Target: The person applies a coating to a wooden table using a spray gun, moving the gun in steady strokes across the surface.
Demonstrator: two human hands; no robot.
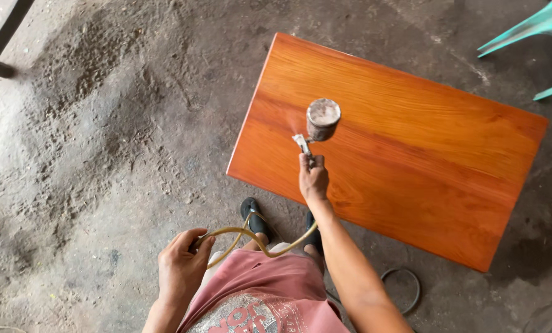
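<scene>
1. spray gun (316, 126), with a round metal cup on top, dull and crusted with old finish, held out over the near left part of the wooden tabletop (411, 154).
2. right hand (313, 179) wrapped shut around the grip of the spray gun, arm stretched forward from the lower right, knuckles up.
3. faint pale mist just left of the nozzle, above the wood near the left edge.
4. tabletop glossy orange-brown, rectangular, grain running along its length, set at a slant across the floor (103, 123), far right corner toward the upper right.
5. yellowish hose (251, 237) running from under the right hand in a loop down and across to the left hand (180, 265).
6. left hand curled closed around the hose, low on the left, well apart from the tabletop, thumb on top.
7. two feet in dark sandals (255, 219) just at the near edge of the tabletop, one partly hidden behind the right forearm.
8. pink shirt (257, 290) with a grey printed patch at the bottom middle.
9. floor bare concrete, grey and dusty, rough and mottled with dark patches on the left.
10. dark loop of hose or cable (411, 283) lying on the floor right of the right forearm.
11. turquoise plastic chair legs (535, 24) in the upper right corner, beyond the far end of the tabletop.
12. dark post or leg (1, 43) at the upper left edge.
</scene>
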